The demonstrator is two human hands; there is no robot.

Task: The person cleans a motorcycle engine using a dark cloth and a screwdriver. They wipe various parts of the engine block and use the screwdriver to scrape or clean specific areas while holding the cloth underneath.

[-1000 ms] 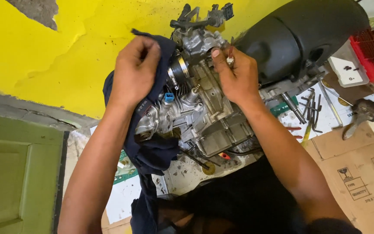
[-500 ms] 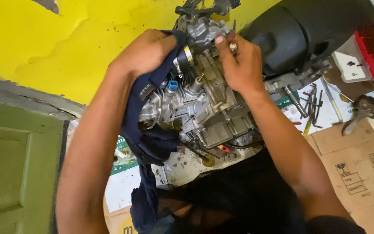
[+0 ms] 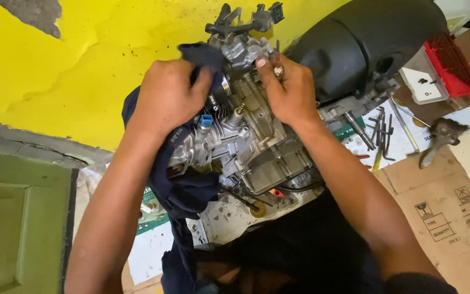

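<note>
A small silver engine (image 3: 257, 147) stands in front of me against a yellow wall. My left hand (image 3: 169, 95) presses a dark blue cloth (image 3: 183, 190) onto the engine's upper left side; the cloth hangs down past the engine's base. My right hand (image 3: 289, 90) grips the engine's top right, with a small metal part pinched between thumb and fingers. A black linkage (image 3: 246, 22) sticks up from the top of the engine, just above both hands.
A black fuel tank (image 3: 365, 43) sits to the right of the engine. Loose metal tools (image 3: 379, 133) lie on paper beside it, with pliers (image 3: 439, 139), a red tray (image 3: 452, 65) and flattened cardboard (image 3: 447, 207). A green door (image 3: 12, 228) is at lower left.
My left hand with the cloth has moved up and right along the engine toward its top. My right hand has stayed at the top right.
</note>
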